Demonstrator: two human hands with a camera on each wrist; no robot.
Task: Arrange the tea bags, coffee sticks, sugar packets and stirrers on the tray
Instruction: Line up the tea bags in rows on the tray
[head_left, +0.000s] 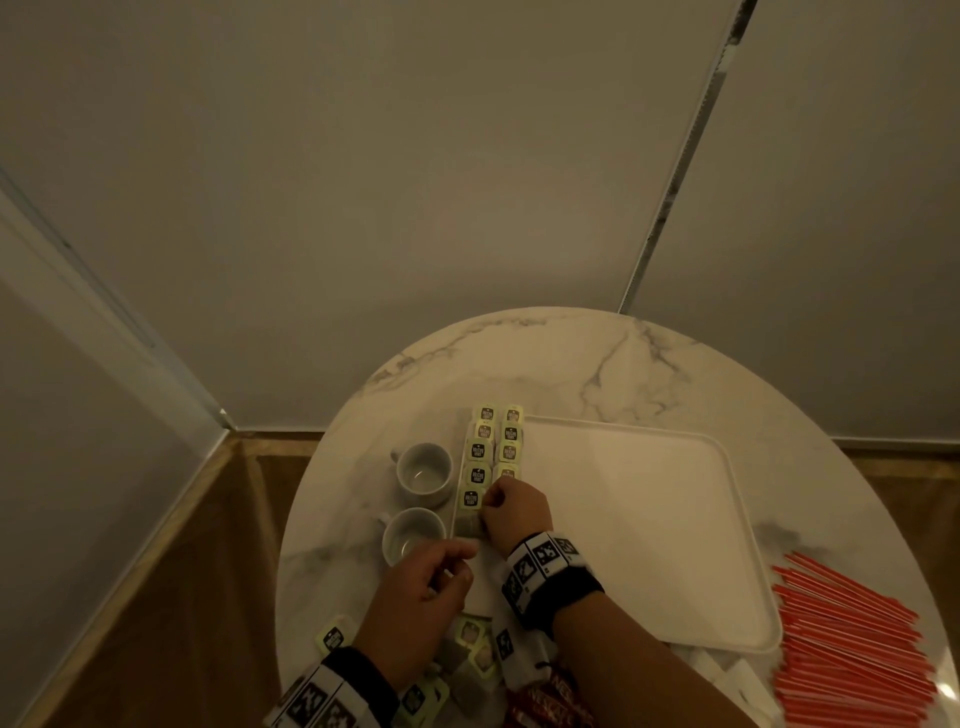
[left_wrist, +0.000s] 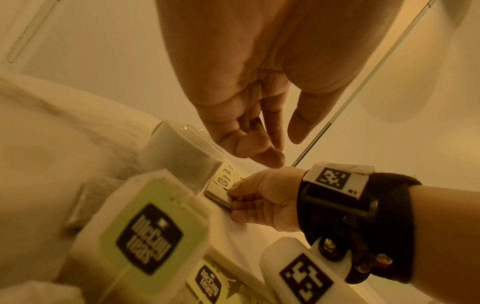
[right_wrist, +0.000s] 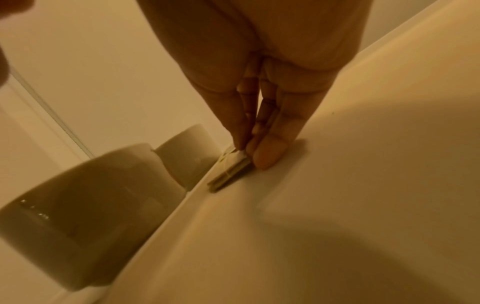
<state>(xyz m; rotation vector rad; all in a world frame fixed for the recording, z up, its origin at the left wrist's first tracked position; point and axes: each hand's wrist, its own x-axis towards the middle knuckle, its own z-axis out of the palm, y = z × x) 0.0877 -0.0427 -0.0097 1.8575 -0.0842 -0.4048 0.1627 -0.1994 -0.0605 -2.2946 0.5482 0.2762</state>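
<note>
A white tray (head_left: 649, 519) lies on the round marble table (head_left: 545, 353). Two rows of tea bags with green tags (head_left: 478, 452) run along the tray's left edge. My right hand (head_left: 491, 512) pinches the nearest tea bag (head_left: 469, 525) of the left row, low on the tray floor; the right wrist view shows thumb and fingers closed on its end (right_wrist: 228, 170). My left hand (head_left: 457, 566) hovers just in front, fingers loosely curled and empty (left_wrist: 272, 148). Loose tea bags (head_left: 467, 654) and red coffee sticks (head_left: 550, 701) lie near the table's front edge. Red stirrers (head_left: 852, 649) lie right of the tray.
Two white cups (head_left: 423, 470) (head_left: 413, 535) stand close against the tray's left side, beside the tea bag rows. White packets (head_left: 727, 680) peek out below the tray's front right corner. A wall stands behind the table, with wooden floor to the left.
</note>
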